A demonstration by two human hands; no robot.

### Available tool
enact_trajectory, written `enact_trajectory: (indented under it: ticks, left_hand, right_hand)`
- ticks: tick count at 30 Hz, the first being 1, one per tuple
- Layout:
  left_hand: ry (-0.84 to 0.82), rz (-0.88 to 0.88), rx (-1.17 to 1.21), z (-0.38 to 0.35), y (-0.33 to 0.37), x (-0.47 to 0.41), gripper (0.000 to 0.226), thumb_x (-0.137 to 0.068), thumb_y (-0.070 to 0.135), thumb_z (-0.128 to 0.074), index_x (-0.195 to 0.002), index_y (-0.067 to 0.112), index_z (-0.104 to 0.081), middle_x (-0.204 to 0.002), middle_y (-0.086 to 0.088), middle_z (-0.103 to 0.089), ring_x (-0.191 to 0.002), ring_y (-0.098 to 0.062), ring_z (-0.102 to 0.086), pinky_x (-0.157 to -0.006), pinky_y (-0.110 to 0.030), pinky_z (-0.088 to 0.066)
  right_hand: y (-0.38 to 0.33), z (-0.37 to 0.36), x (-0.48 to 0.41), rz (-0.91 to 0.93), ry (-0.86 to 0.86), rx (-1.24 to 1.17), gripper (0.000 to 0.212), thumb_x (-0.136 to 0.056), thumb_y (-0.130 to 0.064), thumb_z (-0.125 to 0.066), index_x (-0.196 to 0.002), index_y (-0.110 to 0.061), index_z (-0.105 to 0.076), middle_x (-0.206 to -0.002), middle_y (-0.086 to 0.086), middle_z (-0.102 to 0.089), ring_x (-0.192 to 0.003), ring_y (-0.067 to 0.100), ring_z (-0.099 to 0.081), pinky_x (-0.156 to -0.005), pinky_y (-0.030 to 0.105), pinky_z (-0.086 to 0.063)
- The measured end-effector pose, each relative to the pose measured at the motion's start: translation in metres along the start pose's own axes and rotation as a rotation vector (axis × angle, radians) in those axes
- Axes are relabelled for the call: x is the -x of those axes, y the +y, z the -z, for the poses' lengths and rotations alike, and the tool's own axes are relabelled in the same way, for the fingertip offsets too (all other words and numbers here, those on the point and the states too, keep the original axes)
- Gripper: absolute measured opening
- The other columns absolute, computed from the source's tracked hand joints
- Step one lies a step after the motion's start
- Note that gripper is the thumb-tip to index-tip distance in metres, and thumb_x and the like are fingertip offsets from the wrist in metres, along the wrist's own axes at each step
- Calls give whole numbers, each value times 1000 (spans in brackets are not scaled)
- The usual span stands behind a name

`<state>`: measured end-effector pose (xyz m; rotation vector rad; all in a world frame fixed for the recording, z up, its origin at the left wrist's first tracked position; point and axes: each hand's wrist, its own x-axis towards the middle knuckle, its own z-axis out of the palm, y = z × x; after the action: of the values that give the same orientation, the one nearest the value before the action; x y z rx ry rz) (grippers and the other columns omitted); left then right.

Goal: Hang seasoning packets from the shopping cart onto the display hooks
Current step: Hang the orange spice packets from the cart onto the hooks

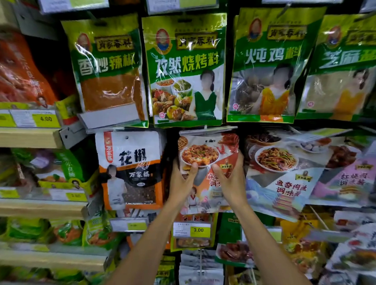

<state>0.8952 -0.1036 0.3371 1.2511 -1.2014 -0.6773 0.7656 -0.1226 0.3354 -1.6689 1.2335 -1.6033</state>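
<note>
Up close, the left hand and right hand each pinch a side of the glossy white-and-orange seasoning packet with a tofu dish picture, held among hanging packets beneath the green barbecue-seasoning packet.

Three wooden shelves sit at the 9 o'clock side, stacked one below another: the top shelf, the middle shelf and the lowest shelf. Orange-red bags stand on the top shelf, with a yellow price tag reading 4.00 on the rail in front of them. A grey metal bracket touches that shelf's end at its 3 o'clock. Green bags fill the middle shelf. At 12 o'clock a blurred price label hangs. Toward 6 o'clock is a price card reading 3.00.
</note>
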Motion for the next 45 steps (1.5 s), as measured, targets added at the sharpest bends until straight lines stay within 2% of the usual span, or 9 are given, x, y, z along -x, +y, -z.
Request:
enact_trajectory:
  ticks: [7, 12, 16, 20, 25, 33, 36, 40, 45]
  left_hand:
    - [9, -65, 41, 2, -12, 5, 75, -81, 52, -52, -146, 22, -28, -142, -7, -46, -124, -37, -49, -95, -61, -44]
    - [-9, -99, 65, 6, -10, 12, 107, -61, 85, -48, -145, 22, -29, -141, 0, -46, -125, -16, -48, -96, -31, -50]
    - [-9, -96, 42, 11, -10, 11, 87, -72, 70, -52, -141, 20, -34, -133, 4, -50, -122, -13, -50, -86, -13, -47]
    - [65, -45, -48, 14, -9, 16, 66, -89, 43, -55, -143, 15, -31, -141, -3, -46, -129, -20, -46, -102, -36, -44]
    - [217, -275, -274, 8, -5, 62, 50, -97, 25, -47, -142, 11, -31, -147, -5, -31, -132, -17, -36, -104, -34, -39]
    - [316, -514, -730, -11, 36, 97, 35, -90, 13, -53, -119, -6, -57, -124, -23, -58, -116, -40, -54, -97, -52, -46]
    - [254, -531, -621, -35, 59, 113, 30, -95, 15, -50, -116, -4, -60, -120, -20, -60, -114, -37, -55, -102, -43, -42]
    - [107, -597, -368, -93, 108, 138, 30, -100, 25, -41, -107, 9, -65, -106, -2, -63, -100, -14, -54, -91, -4, -30]
    - [81, -651, -184, -186, 177, 147, 26, -95, 34, -36, -100, 24, -60, -91, 19, -54, -87, -4, -53, -76, -6, -36]
  right_hand:
    - [4, -5, 12, 30, 26, 41, 78, -90, -31, -62, -151, -16, -15, -155, 5, -29, -142, 20, -30, -114, 41, -29]
    - [4, -4, 19, 47, 51, 27, 74, -90, -30, -63, -149, -16, -20, -149, 3, -36, -136, 15, -36, -107, 24, -32]
    - [3, -4, 22, 50, 59, 21, 76, -89, -29, -65, -149, -13, -20, -147, 2, -36, -131, 4, -35, -101, 6, -28]
    - [-1, -3, 34, 40, 112, 69, 77, -89, -29, -64, -149, -12, -19, -152, 5, -29, -139, 15, -28, -111, 25, -26]
    - [-12, 12, 59, 98, 170, 116, 54, -95, -23, -57, -142, -14, -32, -137, -9, -37, -123, -6, -31, -94, -5, -22]
    - [-40, 99, 68, 145, 303, 81, 16, -98, -23, -49, -113, -27, -51, -106, -25, -51, -99, -6, -52, -80, 5, -39]
    - [-45, 143, 62, 157, 331, 60, 14, -98, -23, -50, -110, -27, -54, -105, -21, -55, -99, 0, -55, -78, 10, -44]
    - [-48, 214, 51, 186, 392, 44, 16, -98, -26, -48, -110, -24, -59, -106, -13, -61, -99, 5, -59, -83, 25, -49]
    - [-52, 316, 21, 291, 379, 8, 19, -97, -34, -45, -107, -27, -59, -100, -10, -62, -90, 0, -60, -74, 18, -48]
